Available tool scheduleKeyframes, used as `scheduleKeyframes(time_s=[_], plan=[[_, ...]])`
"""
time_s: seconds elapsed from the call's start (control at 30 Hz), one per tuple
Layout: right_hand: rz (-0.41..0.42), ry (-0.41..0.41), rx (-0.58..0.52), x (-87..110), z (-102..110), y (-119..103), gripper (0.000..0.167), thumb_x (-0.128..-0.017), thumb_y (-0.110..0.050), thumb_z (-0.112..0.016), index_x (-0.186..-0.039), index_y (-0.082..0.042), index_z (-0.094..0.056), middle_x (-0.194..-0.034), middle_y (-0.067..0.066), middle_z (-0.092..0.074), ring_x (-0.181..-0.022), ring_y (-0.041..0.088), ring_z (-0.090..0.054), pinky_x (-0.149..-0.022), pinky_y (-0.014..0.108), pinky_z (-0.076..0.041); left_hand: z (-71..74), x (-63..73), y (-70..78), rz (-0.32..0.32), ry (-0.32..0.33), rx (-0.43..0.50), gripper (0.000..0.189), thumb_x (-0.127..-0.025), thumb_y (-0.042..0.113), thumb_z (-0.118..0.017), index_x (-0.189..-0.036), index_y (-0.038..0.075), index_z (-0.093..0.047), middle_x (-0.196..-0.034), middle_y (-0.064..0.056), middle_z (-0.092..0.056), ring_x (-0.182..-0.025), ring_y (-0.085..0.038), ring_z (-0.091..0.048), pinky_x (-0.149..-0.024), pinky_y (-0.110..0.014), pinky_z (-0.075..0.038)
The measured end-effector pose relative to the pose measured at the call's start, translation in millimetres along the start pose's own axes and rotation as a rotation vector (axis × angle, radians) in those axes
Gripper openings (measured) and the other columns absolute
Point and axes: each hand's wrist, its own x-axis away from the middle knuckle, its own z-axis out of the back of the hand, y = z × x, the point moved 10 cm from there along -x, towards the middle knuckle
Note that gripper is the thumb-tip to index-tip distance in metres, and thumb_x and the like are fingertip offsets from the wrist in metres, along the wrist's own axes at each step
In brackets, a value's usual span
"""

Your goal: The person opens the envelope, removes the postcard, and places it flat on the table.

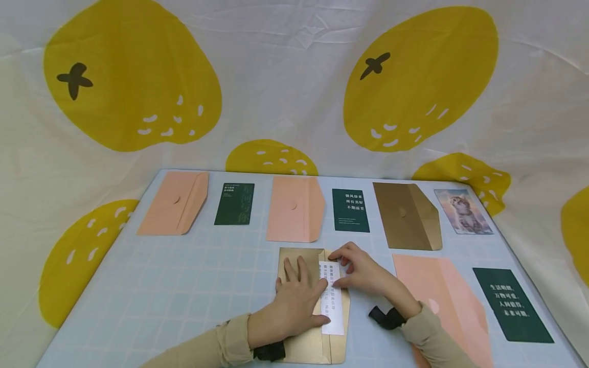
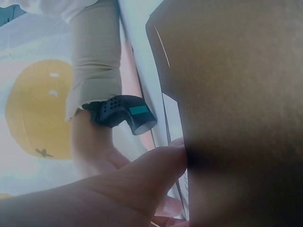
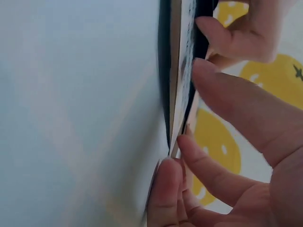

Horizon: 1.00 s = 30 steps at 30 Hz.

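A gold envelope (image 1: 299,345) lies at the front middle of the table, its flap at the right side. Partly tucked into its opening is a white card (image 1: 335,322) with rows of printed characters. My left hand (image 1: 296,304) spreads over the envelope, fingers extended, its thumb and index fingertip at the card's left part. With my right hand (image 1: 361,271) I hold the card's upper right part. In the right wrist view, the right thumb (image 3: 227,97) lies against the card's printed face, and other fingers curl near the envelope's end.
Along the back lie two pink envelopes (image 1: 167,204) (image 1: 290,214), two green cards (image 1: 234,204) (image 1: 352,212), a brown-gold envelope (image 1: 395,225) and a kitten picture card (image 1: 465,214). To the right are another pink envelope (image 1: 453,301), partly under my right forearm, and a green card (image 1: 513,306).
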Motion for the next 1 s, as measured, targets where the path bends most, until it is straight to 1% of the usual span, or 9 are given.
scheduleKeyframes(time_s=[0.13, 0.33, 0.4, 0.57, 0.67, 0.73, 0.87, 0.93, 1.0], plan=[[0.004, -0.006, 0.002, -0.6, -2.6, 1.4, 0.048, -0.073, -0.012, -0.088, -0.116, -0.010, -0.066, -0.106, 0.003, -0.050, -0.093, 0.019, -0.048, -0.077, 0.029, -0.048, 0.0, 0.5, 0.0, 0.010, 0.000, -0.025, 0.078, -0.079, 0.079, -0.057, -0.139, 0.030, -0.047, -0.145, -0.035, -0.036, -0.126, -0.062, -0.041, -0.071, -0.058, -0.055], [0.024, 0.000, 0.010, -2.3, -4.7, 1.6, 0.047, -0.072, -0.011, -0.088, -0.113, -0.009, -0.063, -0.105, 0.002, -0.049, -0.092, 0.020, -0.044, -0.073, 0.027, -0.043, 0.7, 0.8, -0.9, 0.027, -0.005, -0.040, 0.079, -0.079, 0.080, -0.056, -0.140, 0.031, -0.046, -0.146, -0.034, -0.036, -0.123, -0.059, -0.046, -0.066, -0.053, -0.057], [0.026, -0.002, 0.009, -2.5, -5.6, 2.1, 0.048, -0.072, -0.010, -0.088, -0.112, -0.010, -0.062, -0.104, 0.001, -0.049, -0.092, 0.020, -0.044, -0.072, 0.026, -0.042, 1.2, 0.8, -0.9, 0.032, 0.001, -0.038, 0.078, -0.078, 0.080, -0.056, -0.138, 0.031, -0.047, -0.146, -0.034, -0.037, -0.122, -0.058, -0.047, -0.065, -0.052, -0.057], [0.041, -0.001, 0.002, -2.4, -5.6, 0.1, 0.051, -0.071, -0.008, -0.088, -0.113, -0.009, -0.060, -0.106, 0.001, -0.051, -0.091, 0.020, -0.045, -0.073, 0.027, -0.041, 1.9, 1.7, -0.4, 0.054, 0.032, -0.061, 0.075, -0.076, 0.081, -0.056, -0.132, 0.032, -0.048, -0.144, -0.033, -0.039, -0.120, -0.056, -0.050, -0.062, -0.051, -0.057], [0.026, 0.008, -0.003, -2.8, -5.0, 0.1, 0.055, -0.070, -0.009, -0.090, -0.117, -0.006, -0.060, -0.108, 0.003, -0.052, -0.091, 0.020, -0.045, -0.077, 0.028, -0.041, 2.2, 2.7, -0.9, 0.067, 0.047, -0.078, 0.074, -0.075, 0.082, -0.055, -0.129, 0.033, -0.048, -0.143, -0.032, -0.040, -0.119, -0.055, -0.052, -0.061, -0.050, -0.057], [0.006, 0.018, -0.011, -3.2, -4.5, 1.1, 0.056, -0.069, -0.010, -0.091, -0.117, -0.006, -0.062, -0.107, 0.003, -0.053, -0.089, 0.020, -0.045, -0.076, 0.029, -0.041, 2.3, 3.0, -1.1, 0.071, 0.043, -0.071, 0.074, -0.074, 0.082, -0.056, -0.130, 0.033, -0.048, -0.144, -0.032, -0.040, -0.119, -0.055, -0.052, -0.062, -0.050, -0.057], [-0.041, 0.037, -0.034, -3.0, -2.2, 5.2, 0.048, -0.067, -0.010, -0.092, -0.108, -0.008, -0.067, -0.096, 0.002, -0.053, -0.084, 0.019, -0.046, -0.071, 0.029, -0.040, 2.4, 1.9, -0.9, 0.067, 0.037, -0.050, 0.077, -0.074, 0.082, -0.056, -0.134, 0.035, -0.049, -0.144, -0.033, -0.039, -0.119, -0.056, -0.051, -0.063, -0.052, -0.057], [-0.048, 0.040, -0.055, -2.5, -1.3, 5.5, 0.045, -0.067, -0.009, -0.092, -0.104, -0.009, -0.067, -0.093, 0.002, -0.052, -0.082, 0.020, -0.046, -0.068, 0.028, -0.040, 2.3, 1.4, -0.5, 0.064, 0.038, -0.046, 0.079, -0.073, 0.082, -0.056, -0.136, 0.035, -0.049, -0.144, -0.033, -0.039, -0.119, -0.057, -0.050, -0.063, -0.053, -0.057], [-0.049, 0.044, -0.068, -2.4, -0.8, 4.5, 0.044, -0.067, -0.008, -0.091, -0.103, -0.008, -0.066, -0.092, 0.003, -0.051, -0.082, 0.020, -0.047, -0.067, 0.027, -0.040, 1.8, 1.0, -0.3, 0.061, 0.040, -0.052, 0.079, -0.073, 0.083, -0.056, -0.136, 0.035, -0.049, -0.144, -0.034, -0.039, -0.119, -0.057, -0.050, -0.062, -0.053, -0.057]])
